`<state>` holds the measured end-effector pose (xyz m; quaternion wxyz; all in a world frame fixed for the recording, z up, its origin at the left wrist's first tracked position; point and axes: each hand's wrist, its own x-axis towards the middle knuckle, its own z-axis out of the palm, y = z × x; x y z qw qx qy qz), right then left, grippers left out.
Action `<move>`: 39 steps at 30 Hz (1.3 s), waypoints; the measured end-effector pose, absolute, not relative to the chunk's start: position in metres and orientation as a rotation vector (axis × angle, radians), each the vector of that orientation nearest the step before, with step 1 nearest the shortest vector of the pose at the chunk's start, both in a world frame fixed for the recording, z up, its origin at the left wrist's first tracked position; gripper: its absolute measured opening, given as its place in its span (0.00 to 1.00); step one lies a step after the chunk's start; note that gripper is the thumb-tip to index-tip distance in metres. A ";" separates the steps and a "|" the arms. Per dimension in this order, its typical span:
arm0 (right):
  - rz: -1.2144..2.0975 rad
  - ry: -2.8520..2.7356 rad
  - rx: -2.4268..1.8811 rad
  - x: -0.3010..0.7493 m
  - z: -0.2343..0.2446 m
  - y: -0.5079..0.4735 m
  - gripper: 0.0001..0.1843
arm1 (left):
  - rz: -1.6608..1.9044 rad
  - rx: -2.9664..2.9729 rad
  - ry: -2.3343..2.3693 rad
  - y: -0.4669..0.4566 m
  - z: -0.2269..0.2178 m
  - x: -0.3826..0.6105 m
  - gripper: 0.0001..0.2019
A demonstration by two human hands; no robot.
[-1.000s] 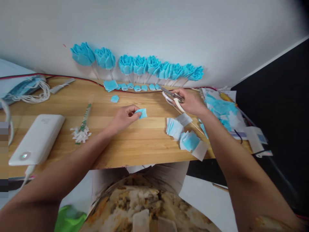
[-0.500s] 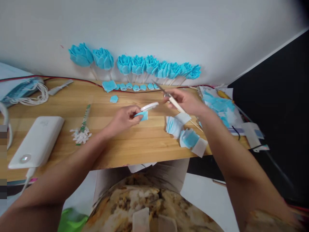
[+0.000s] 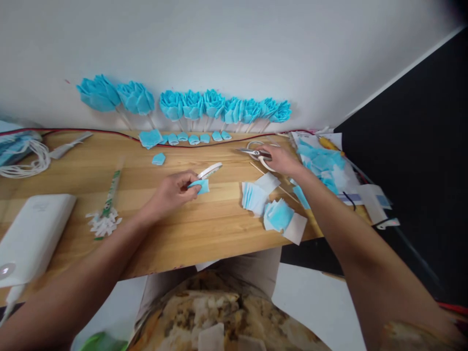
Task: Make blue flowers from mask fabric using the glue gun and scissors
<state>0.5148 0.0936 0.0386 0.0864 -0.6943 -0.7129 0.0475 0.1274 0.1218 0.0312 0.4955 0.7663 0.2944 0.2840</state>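
Note:
My left hand [image 3: 175, 192] is closed on a small blue fabric piece [image 3: 203, 186] and a narrow white tape roll [image 3: 210, 170], both held over the middle of the table. My right hand [image 3: 281, 158] reaches to the back right, its fingers closed round the handles of a pair of scissors [image 3: 257, 153]. The scissors are at the tabletop, blades pointing left. In front of that hand lie stacks of pale blue and white squares [image 3: 255, 197] and a thin wooden stick [image 3: 258, 168]. A cut blue petal piece [image 3: 158, 159] rests beyond my left hand.
Blue fabric flowers [image 3: 192, 105] on sticks lean against the wall, with folded blue pieces [image 3: 194, 139] before them. A white power bank [image 3: 40, 236] and white paper scraps [image 3: 104, 223] lie left. Blue scraps [image 3: 320, 161] and a yellow-handled tool [image 3: 331, 145] are at the right.
My right hand has lowered the scissors to the tabletop at the back right. My left hand, with the blue piece and tape roll, sits slightly further left and lower in view; the camera has shifted.

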 end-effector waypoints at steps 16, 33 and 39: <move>-0.104 -1.976 -2.738 0.494 0.074 0.074 0.30 | 0.732 1.896 0.677 0.121 0.032 0.128 0.10; -0.033 -1.944 -1.649 0.339 0.084 0.027 0.17 | 0.952 2.432 0.573 0.109 0.034 0.132 0.06; -0.069 -1.894 -1.722 0.333 0.079 0.025 0.17 | 0.921 2.492 0.540 0.108 0.033 0.132 0.07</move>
